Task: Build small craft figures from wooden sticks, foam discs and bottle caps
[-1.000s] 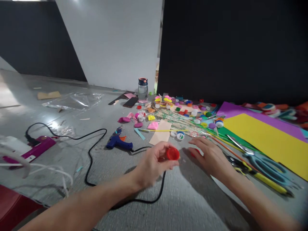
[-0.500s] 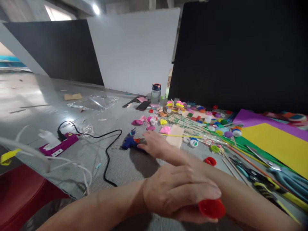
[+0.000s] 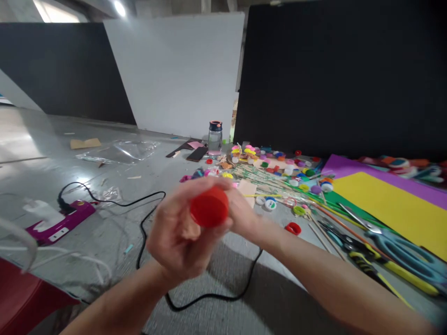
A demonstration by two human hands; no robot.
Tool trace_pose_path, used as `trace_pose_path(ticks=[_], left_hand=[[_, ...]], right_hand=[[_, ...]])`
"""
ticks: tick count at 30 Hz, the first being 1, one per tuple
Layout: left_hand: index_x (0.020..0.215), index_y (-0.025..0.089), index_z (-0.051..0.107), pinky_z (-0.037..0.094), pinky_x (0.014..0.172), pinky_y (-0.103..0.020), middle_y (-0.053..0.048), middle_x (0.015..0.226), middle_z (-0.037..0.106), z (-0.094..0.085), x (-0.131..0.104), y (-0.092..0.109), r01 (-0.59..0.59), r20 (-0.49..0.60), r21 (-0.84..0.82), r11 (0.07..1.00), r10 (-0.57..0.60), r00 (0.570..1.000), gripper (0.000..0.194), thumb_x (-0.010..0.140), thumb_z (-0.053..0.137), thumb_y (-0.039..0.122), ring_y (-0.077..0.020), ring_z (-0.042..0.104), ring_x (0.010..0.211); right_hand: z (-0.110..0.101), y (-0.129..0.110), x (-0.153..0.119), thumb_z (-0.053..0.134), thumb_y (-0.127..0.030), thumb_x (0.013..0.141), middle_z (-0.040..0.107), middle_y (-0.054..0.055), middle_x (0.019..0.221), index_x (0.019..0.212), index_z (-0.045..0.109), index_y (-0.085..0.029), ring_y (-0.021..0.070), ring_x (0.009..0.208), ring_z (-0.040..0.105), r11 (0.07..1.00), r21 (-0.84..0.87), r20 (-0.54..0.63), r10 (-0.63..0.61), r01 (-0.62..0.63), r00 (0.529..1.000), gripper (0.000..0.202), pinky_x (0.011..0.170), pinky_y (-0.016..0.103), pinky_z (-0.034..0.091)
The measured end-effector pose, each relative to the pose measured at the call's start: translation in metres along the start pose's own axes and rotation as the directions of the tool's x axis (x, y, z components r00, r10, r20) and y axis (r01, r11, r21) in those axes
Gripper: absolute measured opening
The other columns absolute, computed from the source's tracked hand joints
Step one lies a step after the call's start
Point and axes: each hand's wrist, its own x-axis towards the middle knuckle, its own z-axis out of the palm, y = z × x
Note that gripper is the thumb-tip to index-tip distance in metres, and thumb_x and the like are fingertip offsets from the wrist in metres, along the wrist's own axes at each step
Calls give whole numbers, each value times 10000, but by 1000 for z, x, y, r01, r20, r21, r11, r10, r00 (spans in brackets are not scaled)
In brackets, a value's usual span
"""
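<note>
My left hand point(image 3: 174, 232) is closed around a red bottle cap point(image 3: 209, 207), whose hollow side faces me. Just behind it, my right hand point(image 3: 240, 211) reaches in from the right, its fingers mostly hidden by the left hand and the cap. A small blue part of a glue gun point(image 3: 198, 173) shows above the left hand, at the right hand's far side. From there a black cord point(image 3: 209, 296) loops below both hands over the grey table. Another red cap point(image 3: 292, 228) lies beyond my right forearm.
A purple power strip point(image 3: 78, 215) with a white plug sits left. Scissors point(image 3: 380, 232) and yellow-handled pliers point(image 3: 363, 253) lie right, near coloured sheets point(image 3: 370, 195). Bottle caps and thin sticks point(image 3: 265, 179) spread behind the hands, with a water bottle point(image 3: 215, 139) further back.
My left hand has moved up and left with the red cap, its hollow turned toward me. The right hand has lifted the glue gun off the table, and the cord has shifted right. The view has turned slightly.
</note>
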Motion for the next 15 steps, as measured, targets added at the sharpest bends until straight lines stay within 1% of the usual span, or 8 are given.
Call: trace_pose_path(ticks=[2,3,5,6,9,12,13,15], left_hand=[[1245,307,588,638,807,-406,-22,1105,697,2,4,-6,61,-70,-16,998,-62,996,342,911,660,322,-231,707,984],[1233,288,581,638,808,-397,-26,1076,701,5,4,-10,110,-53,-43,993,-112,992,327,918,652,338,-222,709,970],[1198,247,569,633,831,-379,-38,1032,711,11,0,-18,252,46,-102,962,-249,967,314,914,660,345,-207,712,950],[1175,233,569,627,848,-368,-45,1033,711,15,-5,-23,348,105,-122,929,-337,936,314,899,680,334,-202,709,959],[1129,213,588,612,840,-330,-63,1073,712,26,-24,-36,614,273,-121,780,-569,776,320,849,729,278,-193,692,987],[1089,185,625,582,857,-332,-74,1098,715,36,-46,-48,762,425,-75,644,-670,608,287,823,726,220,-188,683,991],[1067,178,636,570,867,-334,-74,1085,718,39,-53,-51,795,462,-63,603,-689,559,270,813,724,203,-186,684,989],[1038,170,644,551,882,-336,-69,1049,723,43,-64,-54,852,511,-40,523,-721,467,261,791,728,178,-181,686,979]], right_hand=[[-26,10,-26,458,-332,1000,669,110,1065,1186,558,-160,210,896,657,995,56,-101,83,-78,991,272,770,352,550],[-39,15,-40,490,-370,980,679,79,914,1123,591,-165,189,759,646,964,203,-176,206,-169,963,269,669,322,535],[-62,22,-70,549,-446,939,602,3,661,1027,620,-184,148,536,557,823,482,-169,423,-299,890,285,492,271,447],[-72,24,-85,593,-468,911,566,-16,602,960,630,-189,138,497,528,751,562,-129,494,-347,860,285,471,263,423],[-93,29,-129,684,-532,834,596,7,609,866,651,-196,142,493,528,535,716,-78,699,-448,711,339,471,265,422],[-98,34,-164,671,-619,804,649,48,684,884,645,-228,177,518,545,373,781,-40,831,-502,554,400,445,283,409],[-97,36,-173,638,-643,815,637,43,653,904,638,-245,179,481,514,339,783,-11,846,-521,533,407,410,285,369],[-94,41,-187,559,-671,843,583,19,554,929,622,-277,162,378,391,299,781,60,838,-549,542,409,355,282,248]])
